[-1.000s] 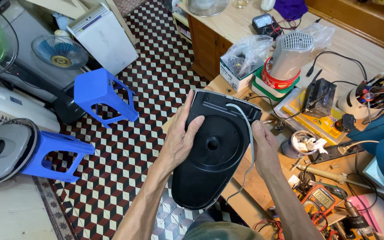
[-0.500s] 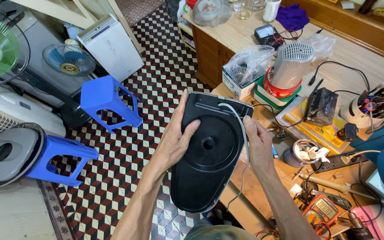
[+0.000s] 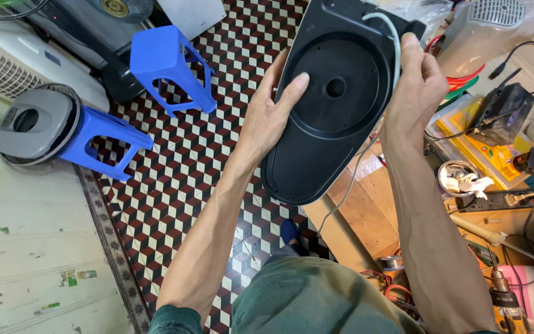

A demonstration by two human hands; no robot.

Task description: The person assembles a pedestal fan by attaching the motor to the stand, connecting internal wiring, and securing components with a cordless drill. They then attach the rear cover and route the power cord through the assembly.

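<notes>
I hold a large black oval plastic base cover [image 3: 322,111] up in front of me, its underside with a round recess and a centre hole facing me. My left hand [image 3: 270,114] lies flat against its left edge, fingers spread over the rim. My right hand [image 3: 415,93] grips its right edge, thumb near a white cord [image 3: 390,37] that runs along the rim and hangs down below the cover.
A wooden workbench [image 3: 366,210] on the right is crowded with cables, a black adapter [image 3: 502,114], a yellow box [image 3: 471,133] and tools. On the checkered floor [image 3: 180,167] stand two blue stools [image 3: 168,65], one bearing a grey round appliance [image 3: 32,120].
The cover and both hands now sit higher and larger in view, as the camera tilted down and closer. The grip of both hands is unchanged.
</notes>
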